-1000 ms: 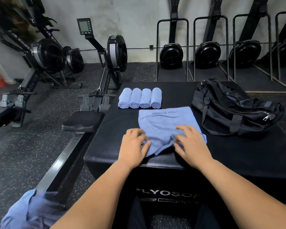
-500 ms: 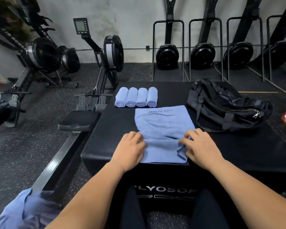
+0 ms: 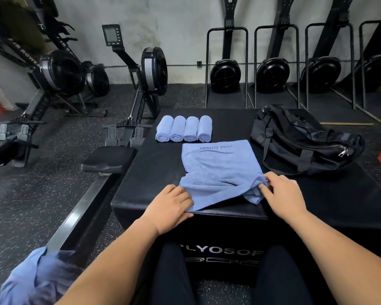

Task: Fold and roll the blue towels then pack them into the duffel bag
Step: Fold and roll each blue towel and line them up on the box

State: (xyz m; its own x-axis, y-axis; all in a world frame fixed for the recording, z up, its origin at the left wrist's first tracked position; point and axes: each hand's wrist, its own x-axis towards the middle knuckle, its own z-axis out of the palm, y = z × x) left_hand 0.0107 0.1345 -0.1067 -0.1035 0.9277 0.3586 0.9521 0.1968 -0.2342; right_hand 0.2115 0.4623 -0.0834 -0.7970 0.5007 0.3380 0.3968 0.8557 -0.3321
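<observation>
A blue towel (image 3: 218,170) lies spread on a black plyo box (image 3: 150,172), its near end reaching the box's front edge. The left hand (image 3: 169,208) curls its fingers over the near left corner. The right hand (image 3: 282,194) pinches the bunched near right corner. Four rolled towels (image 3: 184,128) sit side by side just past the towel's far edge. A black duffel bag (image 3: 301,142) lies to the right — near, not touching — with bare box top left of the towel.
</observation>
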